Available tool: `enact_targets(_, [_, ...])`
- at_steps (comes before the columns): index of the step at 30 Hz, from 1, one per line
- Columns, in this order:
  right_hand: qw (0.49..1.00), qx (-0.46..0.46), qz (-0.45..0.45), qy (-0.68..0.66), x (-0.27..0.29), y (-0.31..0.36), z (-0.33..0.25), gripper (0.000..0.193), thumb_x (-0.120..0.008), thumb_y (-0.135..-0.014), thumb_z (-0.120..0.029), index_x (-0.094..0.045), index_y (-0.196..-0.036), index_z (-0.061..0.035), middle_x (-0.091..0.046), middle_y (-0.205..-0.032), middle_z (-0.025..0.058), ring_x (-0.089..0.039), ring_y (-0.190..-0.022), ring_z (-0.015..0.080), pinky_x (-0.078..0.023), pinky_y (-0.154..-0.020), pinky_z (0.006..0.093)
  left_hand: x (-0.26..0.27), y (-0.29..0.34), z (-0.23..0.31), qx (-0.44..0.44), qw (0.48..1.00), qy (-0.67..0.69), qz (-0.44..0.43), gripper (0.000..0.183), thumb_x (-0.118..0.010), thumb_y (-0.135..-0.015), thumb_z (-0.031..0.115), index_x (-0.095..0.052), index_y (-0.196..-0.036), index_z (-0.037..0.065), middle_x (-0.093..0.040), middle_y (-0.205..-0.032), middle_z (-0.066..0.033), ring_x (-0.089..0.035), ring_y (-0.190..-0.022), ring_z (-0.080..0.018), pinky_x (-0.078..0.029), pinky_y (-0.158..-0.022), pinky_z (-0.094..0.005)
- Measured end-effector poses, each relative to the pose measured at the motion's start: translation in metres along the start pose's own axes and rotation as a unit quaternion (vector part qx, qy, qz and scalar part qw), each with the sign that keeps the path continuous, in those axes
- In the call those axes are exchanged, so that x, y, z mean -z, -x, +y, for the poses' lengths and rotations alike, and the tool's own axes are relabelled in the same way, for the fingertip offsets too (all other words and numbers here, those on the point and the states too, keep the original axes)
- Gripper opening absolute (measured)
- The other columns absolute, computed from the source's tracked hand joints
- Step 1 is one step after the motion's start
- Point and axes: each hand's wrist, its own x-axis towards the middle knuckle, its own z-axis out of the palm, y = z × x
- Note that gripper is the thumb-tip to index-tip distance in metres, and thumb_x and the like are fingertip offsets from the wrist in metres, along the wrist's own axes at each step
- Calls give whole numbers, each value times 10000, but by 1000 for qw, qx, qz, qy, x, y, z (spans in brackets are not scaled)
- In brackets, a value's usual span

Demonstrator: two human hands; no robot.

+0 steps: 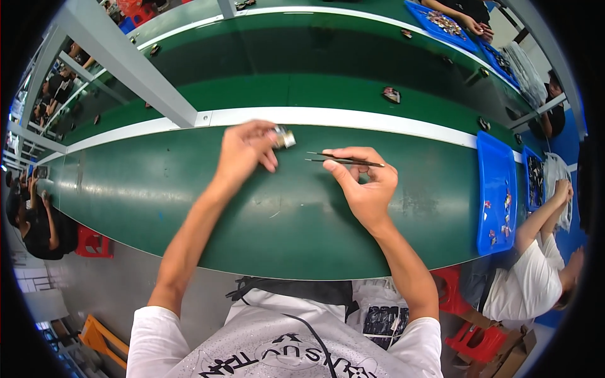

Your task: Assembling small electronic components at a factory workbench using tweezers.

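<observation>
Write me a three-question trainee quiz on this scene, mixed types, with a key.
1. Multiple choice: what does the right hand hold?
a) scissors
b) tweezers
c) a screwdriver

2. True or false: the left hand is empty.

3. Fill in the blank: the nearest tray at the right end of the green bench is ____ in colour.

Key: 1. b; 2. False, it holds a small part; 3. blue.
</observation>
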Motion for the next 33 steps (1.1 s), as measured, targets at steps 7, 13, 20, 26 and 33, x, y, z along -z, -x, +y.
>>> enact_targets(7, [1000,-14,2,17,-7,7,4,159,-845,-805,-56,-767,-942,-41,-706,-746,1,-380,-468,13,-298,-430,216,49,-118,15,-46,954,-248,162,279,-705,-934,126,-693,-1151,-49,-702,-766,-78,-629,-541,-111,-479,-480,-245])
enact_targets(13, [1000,14,-25,10,-13,11,2,162,-843,-786,-15,-762,-924,-33,-731,-749,25,-396,-449,6,-295,-413,208,50,-147,17,-125,733,-547,385,501,-744,-881,446,-727,-1097,-5,-702,-1094,-205,-692,-1014,-403,-547,-831,-538])
enact_targets(20, [996,69,-47,23,-18,20,4,164,-862,-760,-51,-753,-883,-56,-696,-677,19,-404,-396,45,-318,-405,232,-95,-173,31,-90,970,-201,-99,292,-725,-919,185,-711,-1092,-50,-718,-903,-101,-660,-636,-113,-505,-506,-250])
enact_targets(26, [994,86,-51,44,-14,15,5,153,-852,-761,-62,-731,-855,-53,-720,-740,36,-518,-446,116,-405,-443,264,-158,-193,29,-28,960,-243,-133,200,-741,-907,180,-710,-945,-14,-678,-810,-59,-569,-613,-102,-441,-488,-269])
enact_targets(33, [994,63,-66,62,-11,16,4,141,-835,-773,-75,-719,-851,-54,-740,-795,52,-656,-533,190,-498,-494,294,-163,-196,23,-42,937,-334,-95,233,-748,-914,187,-653,-796,10,-657,-749,-53,-483,-593,-85,-359,-487,-285])
